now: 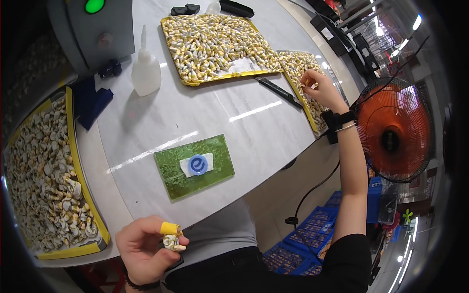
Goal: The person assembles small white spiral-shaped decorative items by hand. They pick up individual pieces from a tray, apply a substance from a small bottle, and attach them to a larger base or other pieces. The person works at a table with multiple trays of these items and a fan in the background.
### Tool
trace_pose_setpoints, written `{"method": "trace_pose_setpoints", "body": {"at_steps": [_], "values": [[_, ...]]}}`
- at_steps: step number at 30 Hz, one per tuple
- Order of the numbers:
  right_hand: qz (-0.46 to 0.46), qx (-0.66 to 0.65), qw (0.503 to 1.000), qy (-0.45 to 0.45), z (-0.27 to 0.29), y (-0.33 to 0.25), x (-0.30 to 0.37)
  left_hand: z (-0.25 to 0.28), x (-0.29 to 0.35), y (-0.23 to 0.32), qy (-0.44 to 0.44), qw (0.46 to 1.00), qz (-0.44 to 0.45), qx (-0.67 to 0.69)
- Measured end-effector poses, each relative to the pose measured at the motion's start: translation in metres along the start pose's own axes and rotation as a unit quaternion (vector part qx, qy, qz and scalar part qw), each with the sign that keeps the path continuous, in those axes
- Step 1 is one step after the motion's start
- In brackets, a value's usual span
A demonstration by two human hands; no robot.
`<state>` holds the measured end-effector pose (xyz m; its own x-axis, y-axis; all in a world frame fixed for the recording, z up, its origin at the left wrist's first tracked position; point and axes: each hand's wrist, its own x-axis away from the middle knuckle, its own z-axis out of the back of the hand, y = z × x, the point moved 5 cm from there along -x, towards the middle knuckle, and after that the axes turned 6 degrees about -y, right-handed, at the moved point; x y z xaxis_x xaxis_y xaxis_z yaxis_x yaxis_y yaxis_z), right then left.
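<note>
Bright, fairly even light covers the counter [195, 110], where thin white streaks of glare cross the pale surface, one running up to the green board [215, 181]. The squeeze bottle [146, 78] throws a soft shadow toward the lower left. Tube lights [416, 22] burn out to white at the upper right, with more at the lower right. A green lamp [95, 5] glows at the top. The left hand [139, 249] and the small striped piece [172, 242] look reasonably sharp; the black sleeve [349, 261] loses detail. Fisheye distortion curves the counter's edges, the far right smears, and the corners darken to black.
</note>
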<state>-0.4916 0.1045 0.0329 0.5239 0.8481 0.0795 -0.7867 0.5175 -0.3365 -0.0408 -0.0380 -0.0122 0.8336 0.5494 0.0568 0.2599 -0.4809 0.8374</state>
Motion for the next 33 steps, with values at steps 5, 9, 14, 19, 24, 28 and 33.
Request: {"method": "trace_pose_setpoints", "body": {"at_steps": [5, 9, 14, 19, 24, 28, 33], "values": [[-0.039, 0.082, 0.996, 0.005, 0.007, 0.006, 0.006, -0.001, -0.001, 0.0, 0.001, 1.0, 0.005, 0.004], [0.005, 0.044, 0.995, 0.086, 0.018, -0.006, 0.018, -0.003, -0.001, 0.002, -0.004, 1.0, 0.005, 0.03], [0.029, -0.074, 0.995, 0.067, 0.016, -0.081, 0.035, -0.001, -0.004, 0.0, -0.038, 0.999, 0.013, 0.029], [0.16, -0.198, 0.967, -0.002, -0.02, -0.182, 0.064, 0.001, -0.002, 0.001, -0.052, 0.998, 0.007, 0.046], [0.274, -0.156, 0.941, -0.122, -0.048, -0.242, 0.064, 0.003, -0.001, 0.002, -0.064, 0.997, 0.004, 0.053], [0.298, -0.165, 0.928, -0.149, -0.059, -0.249, 0.056, 0.003, -0.001, 0.001, -0.085, 0.994, -0.006, 0.065], [0.306, -0.151, 0.93, -0.137, -0.065, -0.253, 0.054, 0.004, 0.0, 0.001, -0.104, 0.992, 0.002, 0.069]]}}
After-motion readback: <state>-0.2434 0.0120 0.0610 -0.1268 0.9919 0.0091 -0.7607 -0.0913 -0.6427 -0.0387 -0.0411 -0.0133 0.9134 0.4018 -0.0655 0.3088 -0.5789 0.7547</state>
